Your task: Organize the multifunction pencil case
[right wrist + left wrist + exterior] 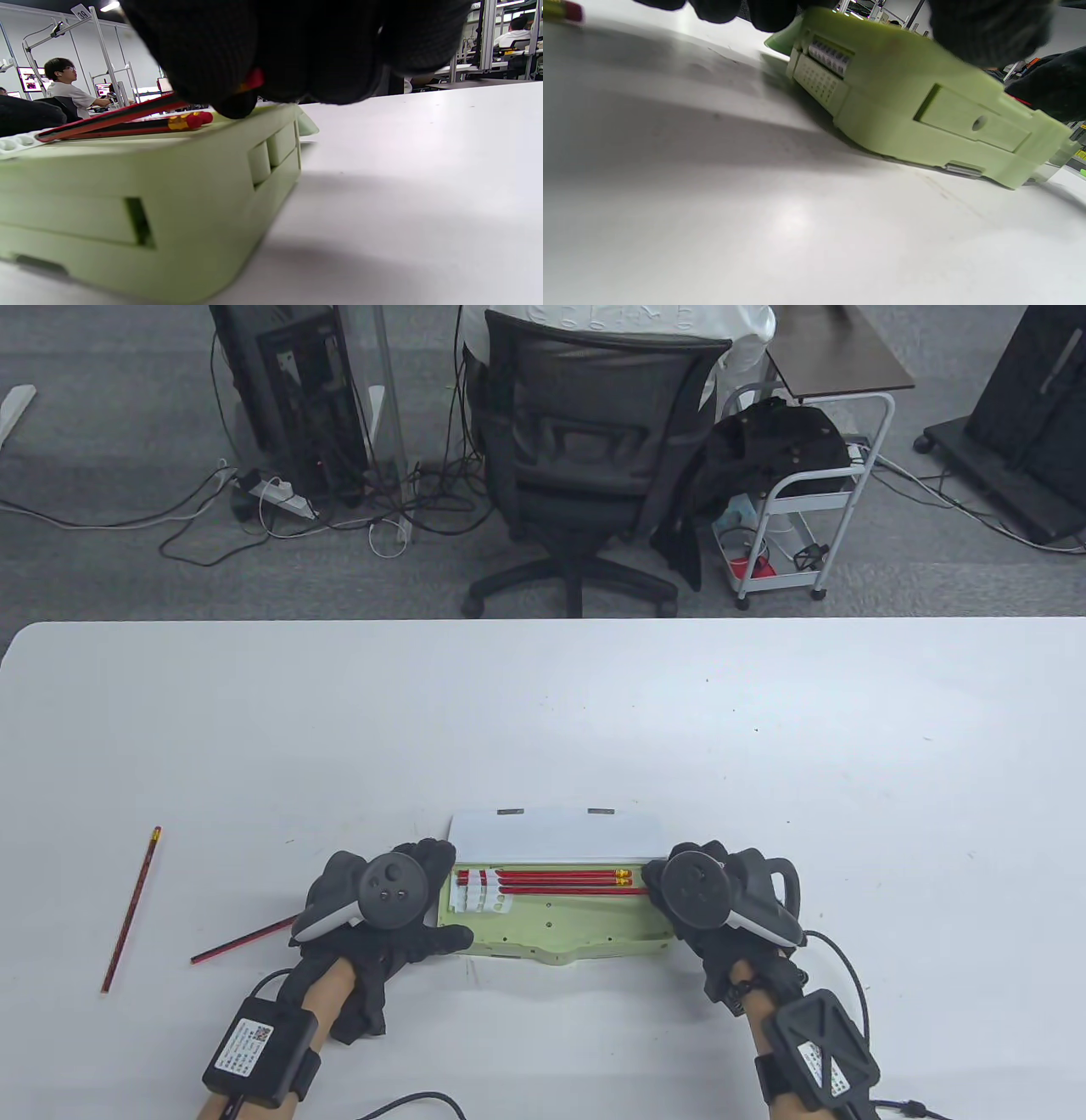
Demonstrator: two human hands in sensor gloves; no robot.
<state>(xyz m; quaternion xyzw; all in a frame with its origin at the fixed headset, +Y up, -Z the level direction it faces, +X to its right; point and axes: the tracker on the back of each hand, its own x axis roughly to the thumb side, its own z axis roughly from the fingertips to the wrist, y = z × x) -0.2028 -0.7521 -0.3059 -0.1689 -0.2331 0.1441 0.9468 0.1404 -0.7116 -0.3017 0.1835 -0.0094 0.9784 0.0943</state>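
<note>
Seating a third red pencil [560, 890] beside two in the open green case [551, 929], the right hand [721, 899] pinches its eraser end. The left hand [382, 908] spreads, bracing the case's end, while two loose pencils [131, 908] wait on the table [543, 712] outside its fingers.

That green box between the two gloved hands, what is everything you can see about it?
The pale green plastic pencil case lies flat on the white table, near the front edge, its white lid swung open away from the person. Three red pencils lie side by side along its far edge, eraser ends to the right, beside a white slotted insert. Its sides show recessed panels and small buttons. The left hand touches its left end; the right hand rests its fingers on the right end, over the pencil ends.
</note>
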